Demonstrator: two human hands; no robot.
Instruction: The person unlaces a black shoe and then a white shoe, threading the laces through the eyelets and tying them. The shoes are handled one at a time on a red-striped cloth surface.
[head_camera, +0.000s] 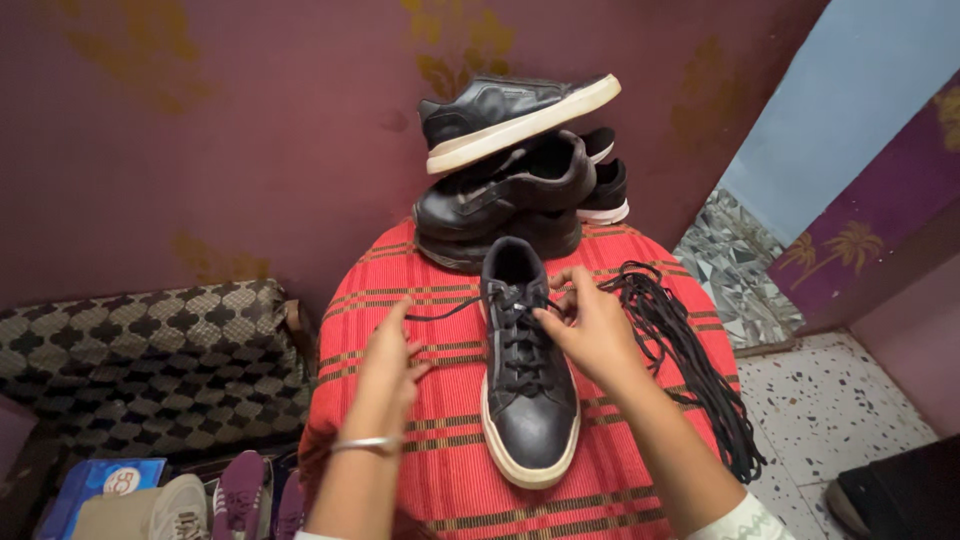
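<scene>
A round table draped in red striped woven cloth fills the centre. At twelve o'clock sits a pile of black leather sneakers. A black leather sneaker with cream sole lies centred. A bundle of loose black laces rests at three o'clock. The left hand pinches the sneaker's black lace end; the right hand grips the lacing at the eyelets.

I count four black sneakers: one sneaker lies in front of me, and a stack of three sneakers sits behind it. One bundle of spare black laces lies on one red striped cloth. I wear one silver bangle.
</scene>
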